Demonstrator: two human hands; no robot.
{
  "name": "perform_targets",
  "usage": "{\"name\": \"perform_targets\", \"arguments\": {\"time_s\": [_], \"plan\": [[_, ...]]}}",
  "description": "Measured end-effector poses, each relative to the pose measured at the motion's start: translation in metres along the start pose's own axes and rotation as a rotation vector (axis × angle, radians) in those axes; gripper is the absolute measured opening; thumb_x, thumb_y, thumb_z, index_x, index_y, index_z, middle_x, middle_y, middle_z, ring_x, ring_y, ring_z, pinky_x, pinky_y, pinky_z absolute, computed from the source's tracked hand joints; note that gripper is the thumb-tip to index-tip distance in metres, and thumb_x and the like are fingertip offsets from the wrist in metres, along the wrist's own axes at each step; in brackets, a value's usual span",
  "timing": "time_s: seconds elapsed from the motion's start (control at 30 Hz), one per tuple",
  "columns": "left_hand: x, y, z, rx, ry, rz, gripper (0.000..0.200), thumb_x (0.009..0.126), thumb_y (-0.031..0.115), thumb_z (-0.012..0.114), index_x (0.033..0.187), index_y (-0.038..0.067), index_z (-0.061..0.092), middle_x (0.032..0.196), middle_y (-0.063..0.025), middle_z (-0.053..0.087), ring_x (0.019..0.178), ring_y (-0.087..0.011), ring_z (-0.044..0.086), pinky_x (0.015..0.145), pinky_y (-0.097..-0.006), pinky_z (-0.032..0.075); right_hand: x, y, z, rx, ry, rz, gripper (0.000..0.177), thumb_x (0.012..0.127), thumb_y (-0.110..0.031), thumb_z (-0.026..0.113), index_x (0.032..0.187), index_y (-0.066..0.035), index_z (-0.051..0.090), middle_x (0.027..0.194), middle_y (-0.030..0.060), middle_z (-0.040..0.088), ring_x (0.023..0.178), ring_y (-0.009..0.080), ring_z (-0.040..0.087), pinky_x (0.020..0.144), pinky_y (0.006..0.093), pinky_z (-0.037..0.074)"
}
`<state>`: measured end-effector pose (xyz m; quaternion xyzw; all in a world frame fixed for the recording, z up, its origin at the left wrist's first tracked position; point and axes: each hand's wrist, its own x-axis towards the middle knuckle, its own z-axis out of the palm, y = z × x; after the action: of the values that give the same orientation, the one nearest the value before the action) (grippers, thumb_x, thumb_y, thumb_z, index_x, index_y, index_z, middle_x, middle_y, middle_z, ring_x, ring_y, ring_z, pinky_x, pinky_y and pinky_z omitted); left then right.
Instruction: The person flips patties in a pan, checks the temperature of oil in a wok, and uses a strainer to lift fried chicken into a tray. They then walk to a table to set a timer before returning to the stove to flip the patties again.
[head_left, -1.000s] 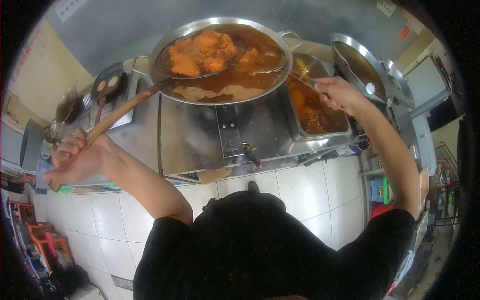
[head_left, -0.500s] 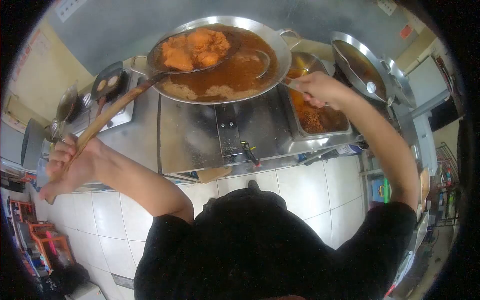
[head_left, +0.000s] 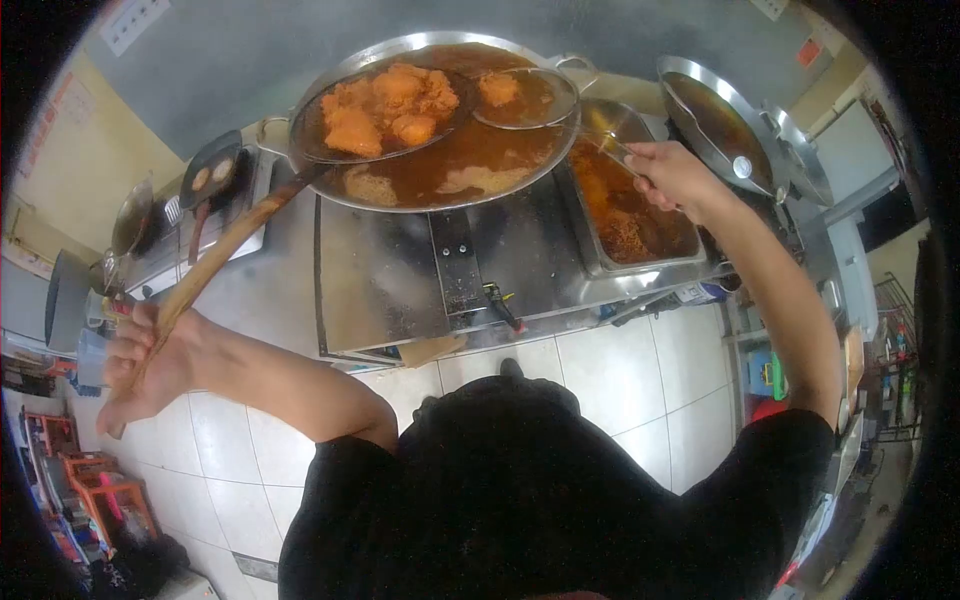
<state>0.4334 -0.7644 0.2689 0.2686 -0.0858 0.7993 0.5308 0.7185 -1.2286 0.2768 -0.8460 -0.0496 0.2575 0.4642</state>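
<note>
My left hand [head_left: 155, 365] is closed round the long wooden handle [head_left: 225, 245] of a large strainer [head_left: 390, 155]. Several orange-brown fried pieces [head_left: 395, 100], which look like fried chicken, rest in its mesh over the left side of a wide wok [head_left: 420, 208] of brown oil. The fingers of my right hand [head_left: 672, 182] wrap the thin metal handle of a smaller skimmer [head_left: 520, 127]. Its round mesh sits over the oil at the wok's right side and bears one fried piece [head_left: 498, 89]. Pale foam floats along the near side of the oil.
A metal tray [head_left: 640, 215] of orange-brown liquid with crumbs stands right of the wok. Beyond it is a second wok [head_left: 715, 110] with dark oil. Left, a frying pan [head_left: 208, 178] holds two round pieces on a stove. Tiled floor [head_left: 610, 380] lies below the counter.
The smaller skimmer has come up out of the oil with a fried piece on its mesh, and my right hand has shifted slightly right. The large strainer is almost unmoved.
</note>
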Motion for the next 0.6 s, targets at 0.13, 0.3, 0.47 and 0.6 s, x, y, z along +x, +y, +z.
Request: {"name": "perform_targets", "arguments": {"time_s": [0.13,0.3,0.47,0.6], "plan": [[-0.010,0.007,0.007,-0.010,-0.095,-0.056,0.074,0.079,0.084,0.042,0.052,0.016,0.044,0.044,0.0013,0.036,0.039,-0.0126,0.031,0.040,-0.0230,0.027,0.003,-0.007,-0.002,-0.052,0.060,-0.039,0.055,0.098,-0.019,0.052,0.146,0.000,0.035,0.065,-0.0016,0.047,0.044,0.0056,0.036,0.039,0.0219,0.027],[-0.011,0.008,0.005,0.086,-0.171,-0.060,0.074,0.079,0.086,0.039,0.052,0.016,0.043,0.046,0.0018,0.037,0.041,-0.0112,0.033,0.040,-0.0219,0.027,0.003,-0.018,-0.011,-0.177,0.091,-0.115,0.054,0.098,-0.019,0.052,0.146,-0.001,0.036,0.064,-0.0021,0.046,0.043,0.0049,0.036,0.039,0.0220,0.028],[-0.005,0.005,0.005,0.033,-0.093,-0.079,0.074,0.080,0.085,0.038,0.051,0.017,0.041,0.046,0.0024,0.035,0.042,-0.0111,0.032,0.040,-0.0215,0.028,0.001,-0.021,-0.022,-0.189,0.076,-0.073,0.052,0.099,-0.019,0.051,0.146,-0.001,0.037,0.064,-0.0024,0.046,0.043,0.0041,0.035,0.039,0.0221,0.028],[0.012,-0.002,-0.003,0.086,0.003,-0.090,0.074,0.080,0.085,0.037,0.050,0.018,0.039,0.046,0.0027,0.032,0.042,-0.0111,0.032,0.041,-0.0205,0.028,-0.006,-0.019,-0.030,-0.161,0.113,-0.068,0.053,0.099,-0.022,0.052,0.146,-0.002,0.037,0.064,-0.0031,0.046,0.043,0.0036,0.034,0.038,0.0212,0.027]]}}
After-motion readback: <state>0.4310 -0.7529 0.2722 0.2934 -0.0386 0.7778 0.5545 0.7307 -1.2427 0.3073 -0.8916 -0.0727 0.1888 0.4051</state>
